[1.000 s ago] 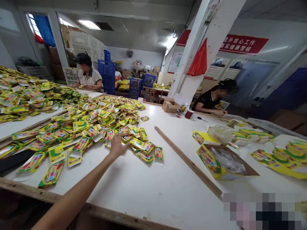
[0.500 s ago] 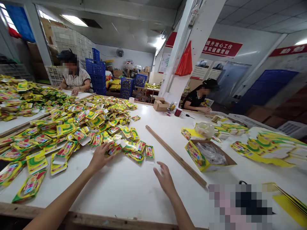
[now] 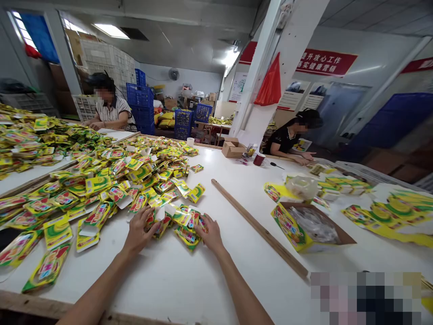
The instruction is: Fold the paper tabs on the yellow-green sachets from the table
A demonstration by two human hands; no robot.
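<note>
Small yellow-and-green printed cartons lie in a broad heap [image 3: 111,180] on the white tabletop. At the near edge of that heap, my left hand [image 3: 139,230] curls its fingers and thumb around a carton [image 3: 163,225]. My right hand [image 3: 210,232] is closed around the right side of a little cluster, its thumb and fingertips on a carton [image 3: 203,223] partly hidden beneath them. Between both hands, several more cartons [image 3: 187,237] lie overlapping on the table.
A wooden strip [image 3: 259,228] lies across the table to the right. Beyond it stands an open display box [image 3: 309,228] with clear plastic inside, near flat printed card sheets [image 3: 392,216]. A small cardboard box [image 3: 232,148] and red cup [image 3: 259,159] stand farther back. Two people sit across the tables.
My right hand has moved left from bare tabletop onto the cartons, and the single carton there is now against the cluster. My left hand stays at the heap's edge. The view has shifted slightly.
</note>
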